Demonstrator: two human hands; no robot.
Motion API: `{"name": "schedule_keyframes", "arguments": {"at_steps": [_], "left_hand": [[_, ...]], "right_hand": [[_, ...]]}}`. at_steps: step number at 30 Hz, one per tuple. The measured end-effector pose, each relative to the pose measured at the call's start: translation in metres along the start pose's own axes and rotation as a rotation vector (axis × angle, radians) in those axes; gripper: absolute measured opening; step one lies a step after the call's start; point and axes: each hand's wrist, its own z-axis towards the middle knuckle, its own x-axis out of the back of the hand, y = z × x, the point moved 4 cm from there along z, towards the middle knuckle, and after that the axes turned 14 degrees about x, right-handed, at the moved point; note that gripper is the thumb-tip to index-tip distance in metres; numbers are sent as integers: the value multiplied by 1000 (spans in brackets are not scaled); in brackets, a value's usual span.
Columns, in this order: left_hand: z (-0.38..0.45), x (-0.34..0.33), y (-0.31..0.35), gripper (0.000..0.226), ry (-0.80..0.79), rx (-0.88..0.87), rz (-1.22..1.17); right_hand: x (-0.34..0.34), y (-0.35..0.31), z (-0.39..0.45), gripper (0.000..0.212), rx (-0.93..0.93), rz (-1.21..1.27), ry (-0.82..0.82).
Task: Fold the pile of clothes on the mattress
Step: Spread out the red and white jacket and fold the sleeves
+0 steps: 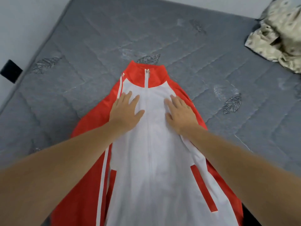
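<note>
A red and white zip-up jacket (pixel 151 144) lies flat and face up on the grey quilted mattress (pixel 97 38), collar pointing away from me, zip closed. Its red sleeves lie along both sides of the white front. My left hand (pixel 126 111) rests palm down on the white chest panel left of the zip, fingers spread. On the other side of the zip, my right hand (pixel 180 114) presses flat on the chest. Neither hand grips any fabric.
A crumpled beige patterned cloth (pixel 276 35) lies at the mattress's far right. A pale wall runs along the left edge, with a small black object (pixel 10 70) against it. Bare mattress surrounds the jacket.
</note>
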Motion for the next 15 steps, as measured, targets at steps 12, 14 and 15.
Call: {"name": "schedule_keyframes", "arguments": {"at_steps": [12, 14, 15], "left_hand": [[-13, -13, 27, 66, 138, -59, 67], [-45, -14, 68, 67, 49, -234, -27], [-61, -16, 90, 70, -12, -305, -78]], "right_hand": [[-1, 36, -55, 67, -127, 244, 216], [7, 53, -101, 55, -391, 328, 228], [8, 60, -123, 47, -505, 384, 193]]}}
